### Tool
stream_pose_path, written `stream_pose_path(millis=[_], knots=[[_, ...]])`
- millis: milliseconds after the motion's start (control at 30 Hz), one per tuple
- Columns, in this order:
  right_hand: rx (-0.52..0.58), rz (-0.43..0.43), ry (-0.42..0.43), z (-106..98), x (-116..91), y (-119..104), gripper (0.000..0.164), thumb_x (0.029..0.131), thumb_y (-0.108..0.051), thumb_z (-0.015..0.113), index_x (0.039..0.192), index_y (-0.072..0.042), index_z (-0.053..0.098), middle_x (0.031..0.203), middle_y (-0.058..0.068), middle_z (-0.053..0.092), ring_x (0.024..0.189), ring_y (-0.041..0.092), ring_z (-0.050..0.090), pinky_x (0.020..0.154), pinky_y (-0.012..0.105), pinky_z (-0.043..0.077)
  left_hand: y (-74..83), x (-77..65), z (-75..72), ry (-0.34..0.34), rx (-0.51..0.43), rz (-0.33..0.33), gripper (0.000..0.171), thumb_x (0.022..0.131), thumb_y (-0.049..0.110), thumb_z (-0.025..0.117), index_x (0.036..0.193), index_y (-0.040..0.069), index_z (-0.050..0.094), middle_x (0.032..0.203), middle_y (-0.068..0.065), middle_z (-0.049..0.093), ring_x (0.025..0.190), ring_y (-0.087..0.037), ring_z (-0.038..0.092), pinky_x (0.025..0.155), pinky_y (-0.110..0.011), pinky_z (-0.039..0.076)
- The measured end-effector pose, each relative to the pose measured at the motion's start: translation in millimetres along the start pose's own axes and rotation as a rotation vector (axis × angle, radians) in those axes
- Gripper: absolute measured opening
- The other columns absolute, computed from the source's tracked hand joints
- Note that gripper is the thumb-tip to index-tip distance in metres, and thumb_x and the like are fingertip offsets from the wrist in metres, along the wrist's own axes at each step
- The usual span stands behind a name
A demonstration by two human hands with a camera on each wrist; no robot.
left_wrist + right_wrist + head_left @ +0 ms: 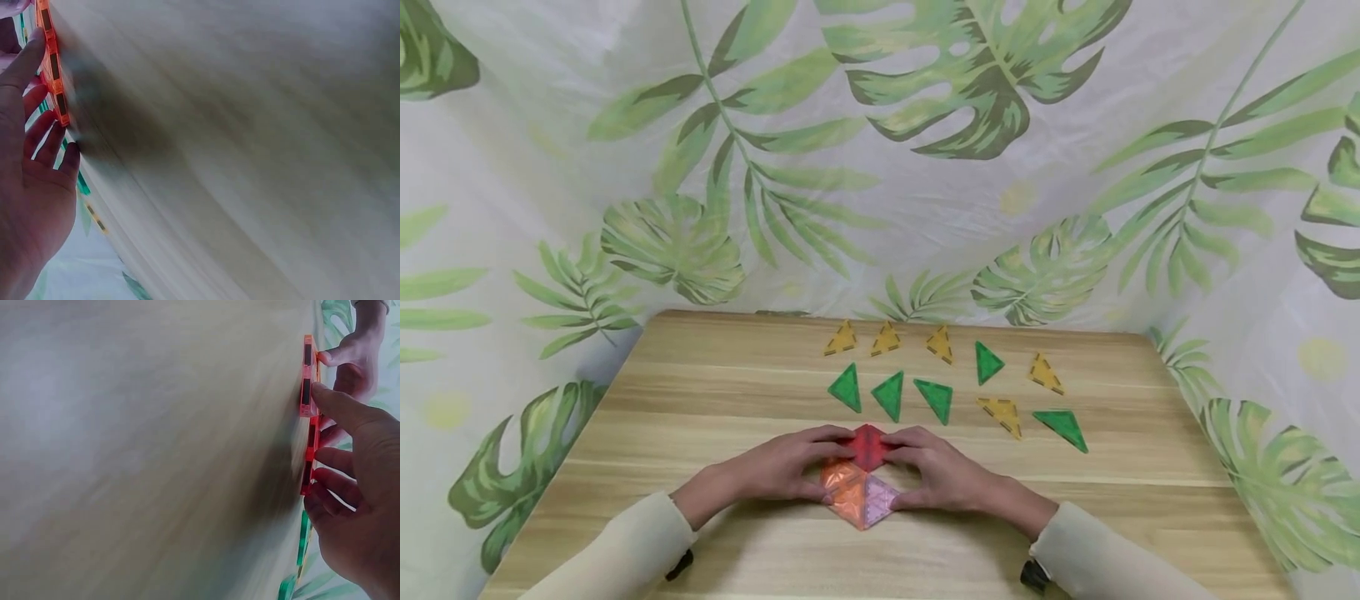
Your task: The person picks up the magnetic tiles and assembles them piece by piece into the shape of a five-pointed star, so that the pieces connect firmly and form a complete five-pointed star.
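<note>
Red triangular magnetic tiles [868, 447], orange tiles [850, 493] and a pale purple tile [878, 498] lie joined flat on the table, points meeting in the middle. My left hand [786, 467] holds the left side, thumb at the lower orange edge and fingers by the red and orange seam. On the other side, my right hand [943, 471] touches the purple tile with its thumb and the red edge with its fingers. A gap shows between the red and purple pieces. In the right wrist view, dark magnet strips line the red edge [308, 469].
Beyond the hands lie several loose green triangle tiles [887, 396] and several yellow triangle tiles [1000, 414], spread toward the back right. The wooden table [700, 367] ends at a leaf-print cloth [820, 217] hanging behind and along the sides.
</note>
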State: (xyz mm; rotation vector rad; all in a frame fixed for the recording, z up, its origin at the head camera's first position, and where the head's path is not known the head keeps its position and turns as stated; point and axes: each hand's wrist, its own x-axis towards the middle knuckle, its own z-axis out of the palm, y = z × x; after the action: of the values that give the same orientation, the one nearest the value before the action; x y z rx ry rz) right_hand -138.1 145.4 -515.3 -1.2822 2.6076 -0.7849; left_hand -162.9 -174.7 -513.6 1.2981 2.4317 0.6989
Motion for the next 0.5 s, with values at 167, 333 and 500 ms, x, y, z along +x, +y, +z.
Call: stream_pose_path(millis=[167,333,500], knots=[[-0.004,0.0,-0.028,2.9,15.2,-7.5,0.065,0.088,-0.043,0.088,0.139,-0.006,0.069,0.155,0.01,0.056,0.142,0.023,0.051,0.118,0.039,0.044,-7.4,-13.8,-1.8,0.022,-0.038,-0.01,0.063,0.094,0.039,0.082,0.149,0.016,0.063,0.162,-0.005,0.046,0.146,-0.028,0.049,0.114,-0.05,0.047],[-0.012,-0.009,-0.046,9.0,33.8,-13.2,0.065,0.088,-0.044,0.087,0.138,-0.007,0.07,0.154,0.009,0.057,0.142,0.022,0.051,0.118,0.035,0.043,-16.5,-28.8,-7.9,0.05,-0.057,-0.021,0.062,0.092,0.037,0.085,0.146,0.015,0.065,0.16,-0.006,0.049,0.143,-0.029,0.052,0.112,-0.05,0.049],[-0.025,-0.026,-0.052,17.6,53.1,-18.9,0.063,0.088,-0.046,0.087,0.136,-0.008,0.072,0.154,0.008,0.058,0.142,0.021,0.051,0.118,0.032,0.042,-26.0,-44.8,-16.2,0.057,-0.029,-0.038,0.061,0.09,0.037,0.087,0.143,0.015,0.068,0.157,-0.007,0.053,0.14,-0.031,0.056,0.11,-0.05,0.051]])
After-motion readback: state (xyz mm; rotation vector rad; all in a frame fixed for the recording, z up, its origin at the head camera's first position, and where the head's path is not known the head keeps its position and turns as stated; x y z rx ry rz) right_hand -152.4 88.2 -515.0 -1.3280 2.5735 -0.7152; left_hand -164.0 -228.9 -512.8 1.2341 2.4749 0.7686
